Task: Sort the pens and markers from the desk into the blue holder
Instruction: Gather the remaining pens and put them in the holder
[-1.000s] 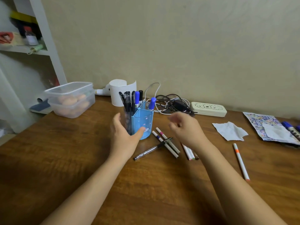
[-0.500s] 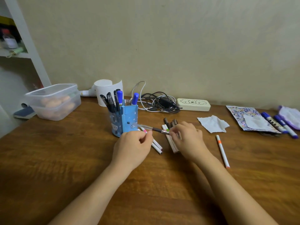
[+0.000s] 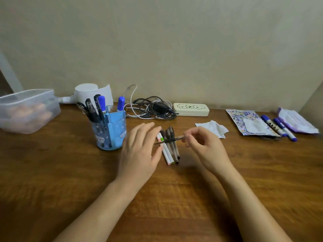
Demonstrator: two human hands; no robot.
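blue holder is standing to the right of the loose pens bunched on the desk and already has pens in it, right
Not quite. In the head view the blue holder stands to the left of the loose pens bunched on the desk, not the right. It does already have pens in it.

container: clear plastic lidded container [image 3: 28,110] at the far left of the desk [image 3: 52,172], orange shapes showing through
paper roll: white roll [image 3: 94,93] up against the wall
cables: black and white tangle of cables [image 3: 152,109] along the back edge
case: cream case [image 3: 191,109] with cloud doodles, just right of the cables
tissue: crumpled white tissue [image 3: 213,128] lying flat
sheet: colourful patterned sheet [image 3: 244,119] out to the far right
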